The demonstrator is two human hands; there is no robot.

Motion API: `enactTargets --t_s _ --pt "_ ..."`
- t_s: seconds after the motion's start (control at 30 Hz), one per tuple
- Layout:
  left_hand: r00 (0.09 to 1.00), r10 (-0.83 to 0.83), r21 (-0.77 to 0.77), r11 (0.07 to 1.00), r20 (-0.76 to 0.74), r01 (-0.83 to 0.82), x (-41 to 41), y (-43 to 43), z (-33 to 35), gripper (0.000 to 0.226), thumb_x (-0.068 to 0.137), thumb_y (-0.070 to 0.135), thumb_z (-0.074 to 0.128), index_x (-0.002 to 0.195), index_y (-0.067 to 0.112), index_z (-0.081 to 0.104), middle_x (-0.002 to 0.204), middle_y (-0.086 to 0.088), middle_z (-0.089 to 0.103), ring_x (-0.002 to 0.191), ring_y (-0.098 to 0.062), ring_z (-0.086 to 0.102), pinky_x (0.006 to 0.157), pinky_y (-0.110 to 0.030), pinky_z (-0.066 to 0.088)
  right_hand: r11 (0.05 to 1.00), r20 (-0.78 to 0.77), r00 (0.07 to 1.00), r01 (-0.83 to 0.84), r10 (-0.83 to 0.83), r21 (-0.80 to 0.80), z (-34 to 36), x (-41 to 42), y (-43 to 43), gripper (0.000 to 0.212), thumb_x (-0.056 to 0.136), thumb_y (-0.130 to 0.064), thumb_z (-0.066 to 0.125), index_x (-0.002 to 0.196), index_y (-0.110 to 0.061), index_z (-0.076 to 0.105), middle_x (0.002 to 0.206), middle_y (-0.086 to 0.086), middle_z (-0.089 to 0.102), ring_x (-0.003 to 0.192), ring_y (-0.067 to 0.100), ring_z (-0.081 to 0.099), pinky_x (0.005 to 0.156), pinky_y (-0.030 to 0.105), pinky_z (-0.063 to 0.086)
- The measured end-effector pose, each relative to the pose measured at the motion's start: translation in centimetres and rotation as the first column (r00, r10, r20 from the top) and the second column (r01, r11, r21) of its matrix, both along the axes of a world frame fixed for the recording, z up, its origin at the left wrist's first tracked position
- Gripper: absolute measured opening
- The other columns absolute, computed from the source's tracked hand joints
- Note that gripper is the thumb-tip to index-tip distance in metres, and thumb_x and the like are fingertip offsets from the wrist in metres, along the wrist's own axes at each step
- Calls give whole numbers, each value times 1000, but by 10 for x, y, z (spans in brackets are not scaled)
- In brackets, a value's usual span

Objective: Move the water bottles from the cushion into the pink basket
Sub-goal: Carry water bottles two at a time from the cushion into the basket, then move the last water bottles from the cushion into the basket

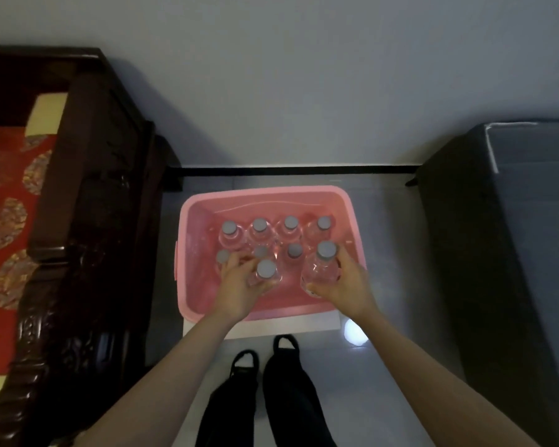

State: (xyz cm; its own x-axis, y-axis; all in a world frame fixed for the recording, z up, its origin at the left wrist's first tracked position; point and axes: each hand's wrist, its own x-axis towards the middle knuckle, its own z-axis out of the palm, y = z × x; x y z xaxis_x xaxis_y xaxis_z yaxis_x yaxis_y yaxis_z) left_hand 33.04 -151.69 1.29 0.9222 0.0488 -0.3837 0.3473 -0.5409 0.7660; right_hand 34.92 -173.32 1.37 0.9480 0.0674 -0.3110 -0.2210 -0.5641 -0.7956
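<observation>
Placing step: left hand (239, 279) and right hand (342, 279) each grip a water bottle (321, 266) inside the pink basket (271, 191); next, seat them and uncurl the fingers.

This is a furnished room in a home. On the left stands a dark wooden settee (88, 240) with carved arm and legs, and on its seat lies a red cushion (4, 188) patterned with gold roundels. The floor (397, 253) is glossy pale tile that mirrors a round light, and a black skirting board (297, 171) runs along the plain pale wall (304, 75). A pink basket (271, 190) of water bottles (260, 230) sits on the tiles between the furniture — ordinary household stuff.
</observation>
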Motion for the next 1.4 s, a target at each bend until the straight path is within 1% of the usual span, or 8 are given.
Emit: enactTargets --t_s 0.13,0.4,0.6,0.7,0.87,1.1,1.3,1.4 --pt "998 -60 -5 998 -5 60 4 -8 -9 47 75 22 78 119 17 65 111 -2 43 112 -23 44 96 -24 32 994 4 995 -101 101 -41 -16 9 2 63 60 -22 86 116 -24 58 109 -6 65 99 13 62 78 15 47" --pt "986 -169 118 979 10 166 11 -26 -30 43 70 17 81 111 19 71 104 -3 56 99 -26 55 85 -41 49 934 2 973 -220 230 -280 -38 11 -5 27 67 -18 78 92 -14 70 99 -3 60 86 22 60 70 38 52" --pt "979 -204 268 944 17 192 17 -33 -44 19 68 8 71 87 10 67 89 -4 61 86 -25 57 67 -35 47 864 24 950 -272 311 -423 -46 19 -3 19 69 -26 70 85 -19 64 87 -2 63 80 22 59 58 32 44" --pt "958 -286 356 892 -34 279 18 -35 -49 16 70 10 65 80 14 53 85 -6 62 83 -29 57 61 -33 43 754 43 894 -350 447 -556 -50 25 0 20 70 -35 69 85 -21 65 86 -2 66 94 22 56 69 32 32" --pt "928 -363 379 851 -78 364 23 -38 -59 23 74 9 65 96 15 62 92 -10 67 85 -34 62 62 -32 40 613 -44 842 -426 538 -665 -60 24 0 26 74 -35 64 97 -23 65 96 -5 69 109 22 51 74 37 20" --pt "941 -332 259 905 -62 336 26 -32 -69 28 69 8 74 94 18 66 83 2 64 73 -12 46 64 -23 30 613 -116 853 -454 509 -647 -61 29 -1 20 69 -24 64 88 -22 64 93 -5 70 108 24 52 76 37 24" --pt "897 -422 279 853 -133 442 37 -35 -67 19 74 2 62 89 13 58 95 -7 62 87 -27 59 65 -28 35 555 -202 837 -498 508 -666 -57 38 8 21 73 -25 64 93 -21 66 99 -2 70 114 27 48 84 40 31" --pt "844 -486 251 808 -227 533 44 -30 -57 27 76 10 65 102 14 59 105 -8 62 95 -28 59 76 -36 48 528 -279 807 -561 521 -637 -49 40 5 26 73 -32 63 97 -23 66 100 -2 68 111 25 51 84 39 35"
